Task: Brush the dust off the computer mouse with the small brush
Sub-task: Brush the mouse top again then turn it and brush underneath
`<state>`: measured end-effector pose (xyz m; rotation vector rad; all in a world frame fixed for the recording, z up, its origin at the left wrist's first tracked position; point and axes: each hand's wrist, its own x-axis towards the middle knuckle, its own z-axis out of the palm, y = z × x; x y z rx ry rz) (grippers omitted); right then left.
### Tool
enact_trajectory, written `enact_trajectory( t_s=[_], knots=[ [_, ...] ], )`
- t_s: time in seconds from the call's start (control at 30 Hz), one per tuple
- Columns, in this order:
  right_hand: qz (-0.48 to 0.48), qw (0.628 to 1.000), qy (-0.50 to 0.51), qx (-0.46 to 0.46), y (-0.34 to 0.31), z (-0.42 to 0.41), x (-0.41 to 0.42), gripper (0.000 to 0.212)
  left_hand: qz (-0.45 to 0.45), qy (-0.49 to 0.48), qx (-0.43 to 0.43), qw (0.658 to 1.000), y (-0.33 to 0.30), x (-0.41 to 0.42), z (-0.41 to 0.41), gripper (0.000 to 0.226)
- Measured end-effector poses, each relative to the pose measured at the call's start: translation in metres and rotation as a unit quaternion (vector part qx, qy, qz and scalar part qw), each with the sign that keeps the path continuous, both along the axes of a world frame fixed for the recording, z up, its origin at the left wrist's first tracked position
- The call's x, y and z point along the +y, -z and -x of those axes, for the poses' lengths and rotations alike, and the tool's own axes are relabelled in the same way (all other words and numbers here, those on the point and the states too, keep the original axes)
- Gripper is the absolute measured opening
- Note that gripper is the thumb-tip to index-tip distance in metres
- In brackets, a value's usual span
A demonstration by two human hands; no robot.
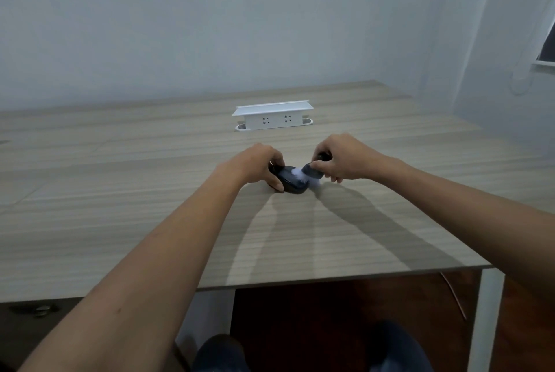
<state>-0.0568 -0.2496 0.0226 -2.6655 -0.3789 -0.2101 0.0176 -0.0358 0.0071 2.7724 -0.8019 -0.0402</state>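
A dark computer mouse (292, 184) lies on the wooden table (150, 206), a little beyond its middle. My left hand (259, 166) grips the mouse from the left, thumb on its near side and fingers over its far end. My right hand (342, 160) holds a small brush (310, 172) with a dark body. The brush's white bristles touch the top right of the mouse. Part of the brush is hidden inside my right fist.
A white pop-up power socket box (271, 118) stands on the table behind the hands. The table's near edge (330, 277) runs across the lower view, with a white leg (486, 320) at the right. A wall lies beyond and to the right.
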Motion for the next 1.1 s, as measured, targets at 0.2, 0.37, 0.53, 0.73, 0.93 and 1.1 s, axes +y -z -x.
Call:
enact_trajectory(
  t_s=[0.2,0.37,0.53,0.73,0.93,1.1],
  knots=[
    [0.017,0.998,-0.045,0.026,-0.006,0.006,0.003,0.013,0.012,-0.01,0.008,1.0,0.0,0.001,0.0,0.059],
    [0.076,0.997,-0.014,-0.005,-0.01,0.002,0.002,0.014,0.021,-0.018,0.009,1.0,0.002,0.001,0.001,0.058],
    [0.055,0.997,-0.053,0.011,-0.011,0.007,0.01,0.01,0.021,-0.017,0.007,1.0,0.003,0.001,0.001,0.056],
    [0.126,0.992,-0.006,-0.027,-0.007,-0.006,-0.002,0.015,0.032,-0.022,0.017,0.999,0.003,0.001,0.002,0.057],
    [0.121,0.99,-0.06,-0.027,-0.006,0.0,0.003,0.014,0.034,-0.024,0.02,0.999,0.003,0.001,0.001,0.058],
    [0.136,0.989,-0.043,-0.03,-0.005,-0.005,-0.006,0.015,0.033,-0.024,0.021,0.999,0.003,0.002,0.001,0.058]
  ],
)
